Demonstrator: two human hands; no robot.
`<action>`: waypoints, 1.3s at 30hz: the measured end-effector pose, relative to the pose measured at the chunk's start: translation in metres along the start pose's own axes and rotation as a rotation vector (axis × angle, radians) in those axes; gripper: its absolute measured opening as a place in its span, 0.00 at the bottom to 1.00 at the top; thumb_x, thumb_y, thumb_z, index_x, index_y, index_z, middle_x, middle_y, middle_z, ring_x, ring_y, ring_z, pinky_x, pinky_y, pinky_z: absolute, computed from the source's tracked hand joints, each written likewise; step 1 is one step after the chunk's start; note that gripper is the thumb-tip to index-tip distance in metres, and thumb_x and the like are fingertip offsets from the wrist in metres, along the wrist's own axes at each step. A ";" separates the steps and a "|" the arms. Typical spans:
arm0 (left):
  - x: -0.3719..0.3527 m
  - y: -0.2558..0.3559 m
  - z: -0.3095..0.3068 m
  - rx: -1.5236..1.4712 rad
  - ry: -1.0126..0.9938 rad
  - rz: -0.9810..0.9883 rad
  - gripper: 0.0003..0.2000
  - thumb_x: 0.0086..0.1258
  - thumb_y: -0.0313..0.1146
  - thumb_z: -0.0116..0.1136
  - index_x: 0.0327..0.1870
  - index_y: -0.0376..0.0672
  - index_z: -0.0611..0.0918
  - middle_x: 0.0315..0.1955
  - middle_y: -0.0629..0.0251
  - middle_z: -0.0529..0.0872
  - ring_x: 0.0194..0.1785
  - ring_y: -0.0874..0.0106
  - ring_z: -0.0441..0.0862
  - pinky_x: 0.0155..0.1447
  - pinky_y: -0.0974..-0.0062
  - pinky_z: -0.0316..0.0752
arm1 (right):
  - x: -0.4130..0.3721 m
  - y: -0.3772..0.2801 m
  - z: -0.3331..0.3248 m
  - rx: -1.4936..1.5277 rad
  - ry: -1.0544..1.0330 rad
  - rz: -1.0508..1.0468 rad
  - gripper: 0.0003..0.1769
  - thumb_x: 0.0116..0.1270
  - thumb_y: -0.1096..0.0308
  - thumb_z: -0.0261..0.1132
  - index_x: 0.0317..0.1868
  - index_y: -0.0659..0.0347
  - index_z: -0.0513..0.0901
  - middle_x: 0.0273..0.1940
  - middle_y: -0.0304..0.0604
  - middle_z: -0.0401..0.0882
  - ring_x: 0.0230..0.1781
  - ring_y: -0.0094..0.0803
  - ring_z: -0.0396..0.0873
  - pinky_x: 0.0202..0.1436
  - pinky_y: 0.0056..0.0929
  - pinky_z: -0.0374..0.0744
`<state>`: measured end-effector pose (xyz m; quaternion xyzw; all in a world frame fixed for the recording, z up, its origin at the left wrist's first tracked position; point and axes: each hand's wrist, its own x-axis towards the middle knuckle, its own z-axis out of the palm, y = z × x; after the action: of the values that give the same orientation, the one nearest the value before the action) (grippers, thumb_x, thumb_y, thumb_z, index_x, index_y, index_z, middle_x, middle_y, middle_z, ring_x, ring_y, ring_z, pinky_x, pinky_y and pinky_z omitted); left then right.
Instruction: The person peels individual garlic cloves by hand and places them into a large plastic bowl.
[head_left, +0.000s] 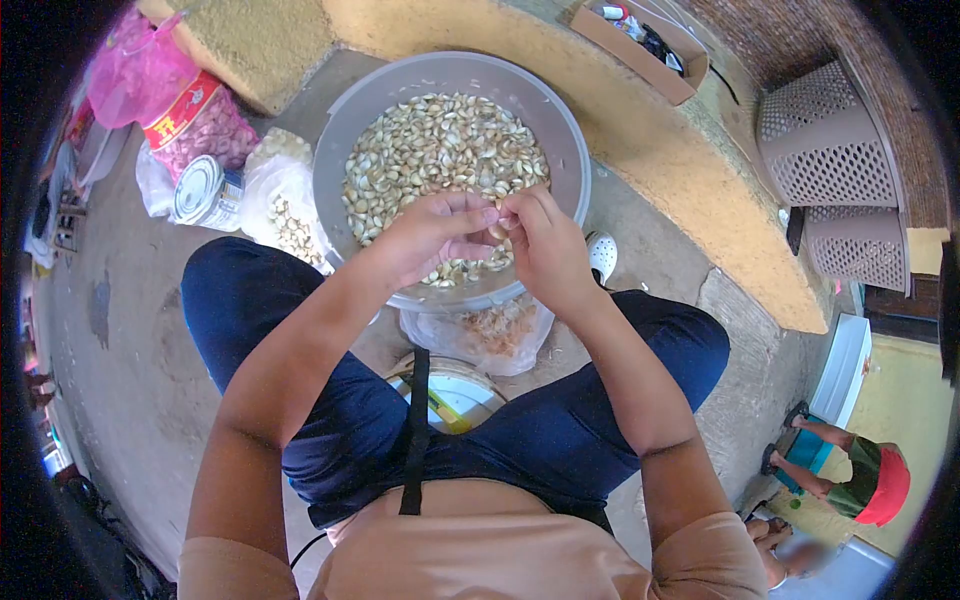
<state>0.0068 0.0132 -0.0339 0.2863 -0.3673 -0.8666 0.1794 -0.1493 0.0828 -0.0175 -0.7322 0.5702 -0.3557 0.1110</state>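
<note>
Garlic clove [500,222]: you hold it between the fingertips of both hands, in the air above the near side of the grey basin [330,170], which sits on the ground between your knees. Only a sliver of it shows between your fingers, so I cannot tell whether its skin is on or off.

I would judge it very light, firm but easy to bruise under a nail, and slick once the papery skin is gone. Take it by its ends or its flat sides, with fingertips only and no squeeze from the palm.

Your left hand [435,235] has its grip pressed together, thumb against the first fingers, pinching the clove from the left. Your right hand [545,245] meets it from the other side with the same tight fingertip grip, and the two hands touch at the clove. Neither hand touches the basin.

The basin is heaped with pale cloves [440,150]. Just beneath its near rim lies a clear bag of skins [495,335]. To your left sit a tin can [205,190] and a red-labelled bag of garlic [205,130].
</note>
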 end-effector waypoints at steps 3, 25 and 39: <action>0.000 0.000 -0.004 -0.110 -0.028 -0.126 0.12 0.61 0.34 0.55 0.40 0.35 0.75 0.34 0.62 0.78 0.37 0.71 0.79 0.41 0.81 0.77 | 0.000 -0.001 0.000 0.006 -0.011 -0.009 0.10 0.51 0.77 0.57 0.36 0.61 0.71 0.33 0.45 0.71 0.30 0.43 0.75 0.29 0.35 0.74; -0.003 0.010 0.005 0.105 0.005 -0.020 0.13 0.62 0.35 0.52 0.44 0.37 0.74 0.34 0.64 0.79 0.37 0.73 0.79 0.40 0.77 0.77 | 0.005 0.000 -0.009 0.206 -0.081 0.038 0.07 0.55 0.79 0.53 0.35 0.63 0.68 0.34 0.49 0.68 0.35 0.48 0.71 0.36 0.37 0.71; 0.006 0.010 -0.024 0.079 0.226 0.065 0.13 0.60 0.32 0.55 0.45 0.38 0.74 0.37 0.65 0.79 0.40 0.75 0.77 0.44 0.79 0.74 | 0.000 0.006 -0.010 0.139 -0.291 0.100 0.09 0.51 0.80 0.54 0.35 0.64 0.72 0.33 0.49 0.71 0.34 0.42 0.72 0.38 0.32 0.71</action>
<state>0.0185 -0.0098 -0.0423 0.3769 -0.3878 -0.8074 0.2359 -0.1603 0.0827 -0.0138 -0.7372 0.5580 -0.2784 0.2602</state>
